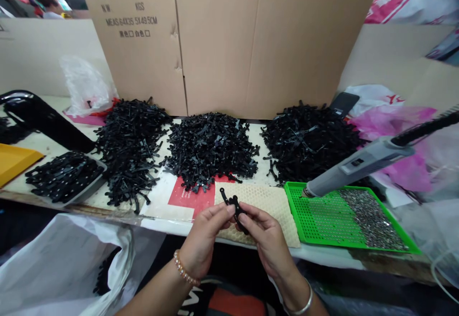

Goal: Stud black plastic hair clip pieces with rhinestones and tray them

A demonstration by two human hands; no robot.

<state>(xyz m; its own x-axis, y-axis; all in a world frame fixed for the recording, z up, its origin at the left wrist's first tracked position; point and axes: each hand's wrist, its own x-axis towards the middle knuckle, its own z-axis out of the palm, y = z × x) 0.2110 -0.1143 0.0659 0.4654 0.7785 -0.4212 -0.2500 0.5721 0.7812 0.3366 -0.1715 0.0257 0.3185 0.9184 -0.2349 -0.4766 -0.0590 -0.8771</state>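
Note:
Small black plastic arm pieces (234, 206) are pinched between my two hands, above the front edge of the table. My left hand (208, 230) grips them from the left with thumb and fingertips. From the right, my right hand (263, 234) closes on their lower end. How the pieces join is partly hidden by my fingers. Under my hands lies a cream textured mat (261, 196). Just right of it, a green tray (301, 220) holds many small metal screws (373, 215). A grey electric screwdriver (358, 165) hangs with its tip over the tray.
Three heaps of black parts, a left heap (129, 144), middle heap (211, 148) and right heap (308, 139), line the table before a tall cardboard sheet (258, 43). At left are a filled clear container (68, 177), a black lamp arm (50, 117) and a yellow tray (16, 160).

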